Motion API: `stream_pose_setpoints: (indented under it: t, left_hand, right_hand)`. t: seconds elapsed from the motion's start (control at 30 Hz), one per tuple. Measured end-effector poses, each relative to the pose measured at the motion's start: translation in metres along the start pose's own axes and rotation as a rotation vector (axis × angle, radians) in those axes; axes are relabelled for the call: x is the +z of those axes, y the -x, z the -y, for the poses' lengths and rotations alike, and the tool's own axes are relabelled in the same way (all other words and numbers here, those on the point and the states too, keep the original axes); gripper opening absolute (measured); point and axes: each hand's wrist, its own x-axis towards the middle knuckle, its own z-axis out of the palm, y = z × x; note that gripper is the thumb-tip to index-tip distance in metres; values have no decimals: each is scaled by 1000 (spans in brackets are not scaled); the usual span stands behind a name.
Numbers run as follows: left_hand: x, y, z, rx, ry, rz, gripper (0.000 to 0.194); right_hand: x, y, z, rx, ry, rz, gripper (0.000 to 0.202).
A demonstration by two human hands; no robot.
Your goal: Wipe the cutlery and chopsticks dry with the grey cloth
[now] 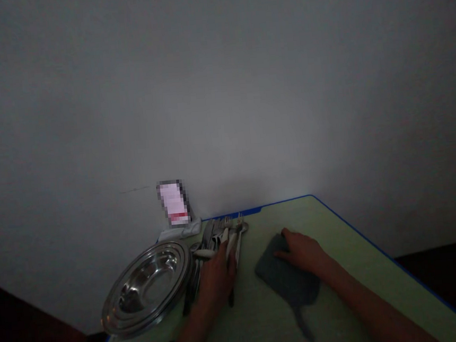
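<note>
Silvery cutlery (208, 235) lies bunched left of a flat, grey cloth (287, 280). Hands apart: left hand (217, 272) on cutlery, grip unclear; right hand (302, 250) clasping cloth. Rightward, worktop (351, 261) runs to its blue edge (396, 263).

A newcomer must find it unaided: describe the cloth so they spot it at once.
Start at the blue-edged green table. Right of the cutlery, under the person's right hand, lies the dark grey cloth: dull fabric, while the cutlery is shiny metal.
</note>
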Motion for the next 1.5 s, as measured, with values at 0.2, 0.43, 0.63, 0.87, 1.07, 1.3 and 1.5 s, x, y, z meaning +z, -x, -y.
stream_pose_setpoints:
  t: [0.2, 0.43, 0.63, 0.87, 1.07, 1.3, 1.5]
  left_hand:
    - [16, 12, 4, 98, 261, -184, 36]
    - [23, 22, -7, 105, 566, -142, 39]
    - [18, 20, -6, 189, 525, -97, 42]
    - [18, 23, -9, 268, 552, -22, 45]
    - [13, 41, -22, 313, 617, 189, 49]
    - [10, 39, -28, 175, 836, 117, 36]
    - [11, 24, -26, -41, 842, 121, 26]
  right_hand:
    - [9, -10, -5, 187, -525, -263, 41]
    - [40, -5, 18, 301, -1274, -198, 50]
    - [31, 23, 44, 206, -1418, -22, 53]
    - [31, 23, 37, 148, -1314, 44, 44]
    - [45, 29, 38, 183, -1327, 38, 36]
    - [40, 27, 36, 131, -1338, 98, 28]
    - [30, 22, 27, -73, -1048, 48, 27]
